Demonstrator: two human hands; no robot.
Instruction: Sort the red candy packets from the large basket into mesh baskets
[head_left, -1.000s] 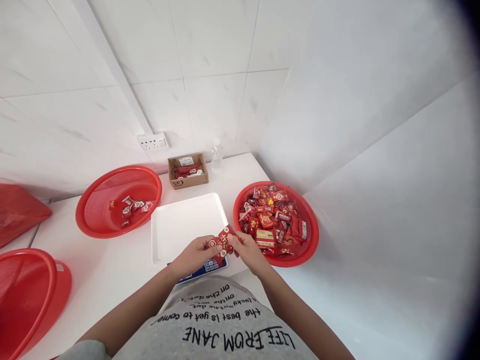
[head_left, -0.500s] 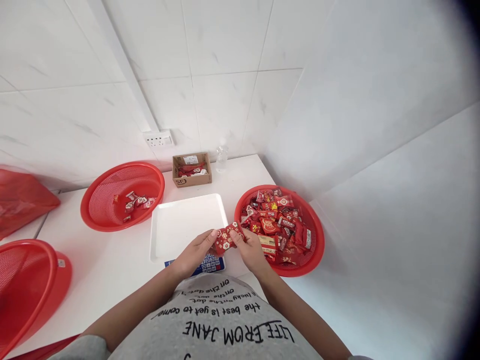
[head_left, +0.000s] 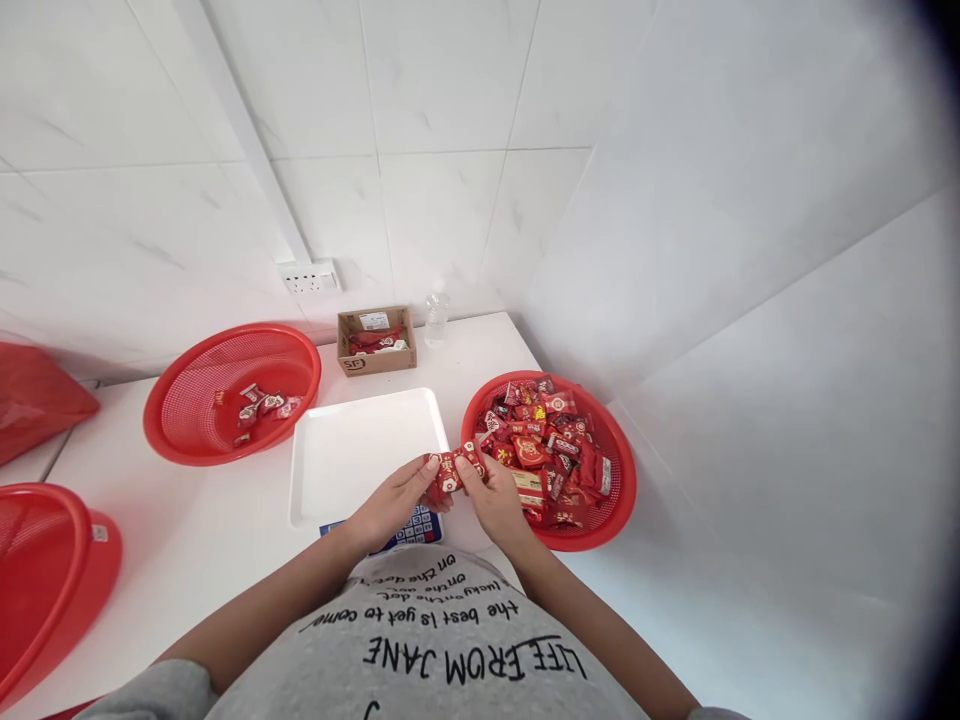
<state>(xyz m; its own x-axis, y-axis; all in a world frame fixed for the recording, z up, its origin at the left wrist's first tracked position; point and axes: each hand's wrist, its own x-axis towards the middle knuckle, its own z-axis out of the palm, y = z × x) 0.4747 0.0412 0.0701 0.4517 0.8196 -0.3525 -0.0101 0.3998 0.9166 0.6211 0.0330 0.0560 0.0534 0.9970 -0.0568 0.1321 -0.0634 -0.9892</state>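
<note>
A red candy packet (head_left: 452, 470) with pale flower prints is pinched between both hands in front of my chest. My left hand (head_left: 396, 503) grips its left end, thumb on top. My right hand (head_left: 493, 497) closes on its right end, thumb also on top. Just beneath the hands lies a scale with a white tray (head_left: 367, 435) and a blue keypad (head_left: 420, 527), partly covered by my left hand. Close to my right hand stands a red basket (head_left: 624, 470) heaped with red-wrapped sweets (head_left: 551, 450).
On the left, a red basket (head_left: 169, 440) holds several small wrapped sweets (head_left: 262, 404). Another red basket (head_left: 97, 570) stands nearer. A cardboard box (head_left: 379, 365) with red packets and a clear bottle (head_left: 436, 315) are by the wall. A red bag (head_left: 41, 400) lies far left.
The packet looks more bunched between my fingers, its printed face narrower. Both hands stay in nearly the same place. The whole view has shifted slightly, moving the surroundings left.
</note>
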